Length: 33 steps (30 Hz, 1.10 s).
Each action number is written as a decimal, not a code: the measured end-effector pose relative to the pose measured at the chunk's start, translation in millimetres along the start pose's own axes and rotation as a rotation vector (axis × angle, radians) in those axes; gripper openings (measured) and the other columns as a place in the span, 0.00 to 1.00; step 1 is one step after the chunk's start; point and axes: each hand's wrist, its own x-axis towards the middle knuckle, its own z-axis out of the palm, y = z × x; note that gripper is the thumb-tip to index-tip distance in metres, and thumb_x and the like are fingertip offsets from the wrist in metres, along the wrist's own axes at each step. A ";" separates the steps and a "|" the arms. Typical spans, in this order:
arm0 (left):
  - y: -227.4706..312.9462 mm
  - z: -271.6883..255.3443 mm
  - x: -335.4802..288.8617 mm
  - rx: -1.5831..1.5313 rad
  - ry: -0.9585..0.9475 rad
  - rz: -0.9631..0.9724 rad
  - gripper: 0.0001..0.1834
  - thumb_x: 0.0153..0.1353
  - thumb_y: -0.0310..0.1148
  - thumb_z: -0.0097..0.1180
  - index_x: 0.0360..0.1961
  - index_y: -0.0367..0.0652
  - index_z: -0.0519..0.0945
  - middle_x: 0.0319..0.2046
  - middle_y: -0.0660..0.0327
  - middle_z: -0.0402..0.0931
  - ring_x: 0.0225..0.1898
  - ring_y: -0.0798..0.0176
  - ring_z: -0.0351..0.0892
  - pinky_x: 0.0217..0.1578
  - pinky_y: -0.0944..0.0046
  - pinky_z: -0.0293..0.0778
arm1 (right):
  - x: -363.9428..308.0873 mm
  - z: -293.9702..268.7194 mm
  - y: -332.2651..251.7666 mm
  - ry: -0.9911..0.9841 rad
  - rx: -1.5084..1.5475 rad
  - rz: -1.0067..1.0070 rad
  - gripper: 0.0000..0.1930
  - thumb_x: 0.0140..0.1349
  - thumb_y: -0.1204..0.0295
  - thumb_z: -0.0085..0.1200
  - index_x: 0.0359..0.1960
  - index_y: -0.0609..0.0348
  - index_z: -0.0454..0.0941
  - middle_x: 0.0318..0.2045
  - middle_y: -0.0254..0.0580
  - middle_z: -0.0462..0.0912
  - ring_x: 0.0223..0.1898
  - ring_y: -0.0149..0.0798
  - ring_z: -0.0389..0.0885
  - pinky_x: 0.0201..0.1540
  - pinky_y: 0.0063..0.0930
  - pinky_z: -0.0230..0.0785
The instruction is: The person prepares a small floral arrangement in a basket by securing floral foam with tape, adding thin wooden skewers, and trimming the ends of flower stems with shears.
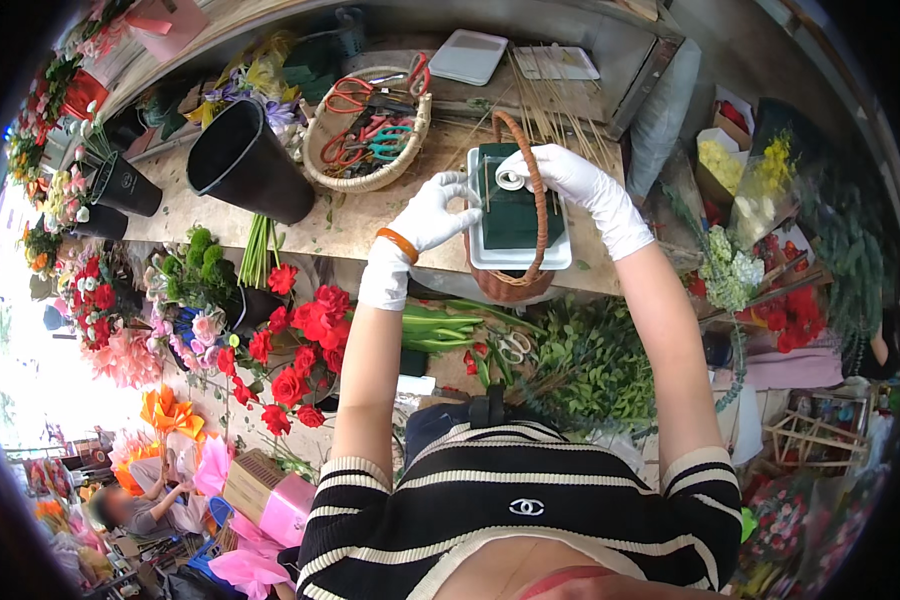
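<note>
A brown wicker basket (510,289) with a tall arched handle stands at the table's front edge. In it sits a white tray (550,252) bearing dark green floral foam (510,222), with thin sticks on the foam. My right hand (570,180), gloved in white, is closed on a roll of white tape (511,174) above the foam, beside the handle. My left hand (430,213), also gloved and with an orange band at the wrist, is at the tray's left edge, thumb and fingers apart. Whether its fingertips touch the tray is hard to see.
Left of the basket is a woven tray of scissors and pliers (368,130), then a black bucket (250,160). Thin sticks (560,125) lie behind. Red roses (305,360) and green foliage (600,365) are below the table's edge. Another person (135,510) sits at the lower left.
</note>
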 end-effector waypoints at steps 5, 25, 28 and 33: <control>50.5 -4.6 -6.4 0.234 0.369 0.043 0.48 0.44 0.48 0.72 0.66 0.51 0.63 0.60 0.49 0.66 0.62 0.47 0.64 0.61 0.53 0.64 | -7.5 2.3 -4.6 0.027 -0.062 -0.037 0.14 0.64 0.64 0.54 0.43 0.61 0.83 0.30 0.28 0.80 0.28 0.22 0.69 0.32 0.17 0.62; -4.5 50.6 10.7 -0.252 0.247 0.159 0.34 0.55 0.47 0.62 0.65 0.63 0.68 0.73 0.47 0.25 0.73 0.38 0.21 0.69 0.41 0.29 | -93.2 -72.1 -19.9 0.242 -0.281 0.041 0.14 0.61 0.60 0.57 0.29 0.58 0.82 0.18 0.28 0.76 0.19 0.21 0.67 0.24 0.16 0.59; -5.9 53.4 10.5 -0.269 0.265 0.173 0.33 0.57 0.47 0.60 0.65 0.63 0.68 0.73 0.47 0.25 0.73 0.39 0.21 0.69 0.41 0.27 | -114.3 -79.0 4.3 0.312 -0.254 0.067 0.13 0.61 0.61 0.58 0.29 0.59 0.83 0.18 0.28 0.75 0.20 0.21 0.68 0.24 0.16 0.59; -3.3 54.1 8.0 -0.265 0.282 0.170 0.31 0.58 0.47 0.57 0.64 0.62 0.69 0.73 0.47 0.27 0.73 0.39 0.23 0.69 0.42 0.27 | -128.4 -80.5 43.2 0.375 -0.159 0.099 0.11 0.60 0.62 0.60 0.29 0.58 0.84 0.19 0.27 0.76 0.22 0.21 0.69 0.26 0.16 0.59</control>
